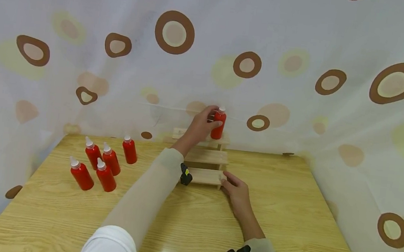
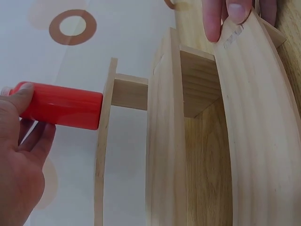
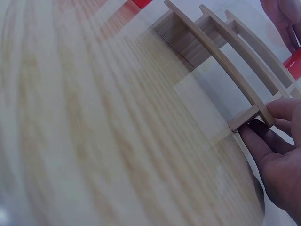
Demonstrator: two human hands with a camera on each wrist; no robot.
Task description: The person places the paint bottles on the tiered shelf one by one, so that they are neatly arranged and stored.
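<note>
Now the left hand [image 1: 198, 128] is grasping a red bottle [image 1: 217, 132] near the centre of the head view. The bottle is upright, at the right side of this hand, between thumb and fingers, and its base meets the top board of a wooden rack [image 1: 207, 156]. Lower, the right hand [image 1: 239, 196] pinches the rack's lowest board [image 1: 203, 176] at its right end. Five other red bottles [image 1: 107, 179] stand at the left.

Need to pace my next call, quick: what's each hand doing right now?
Left hand: closed, holding a red squeeze bottle upright.
Right hand: closed, gripping the right end of the lowest wooden shelf.
</note>
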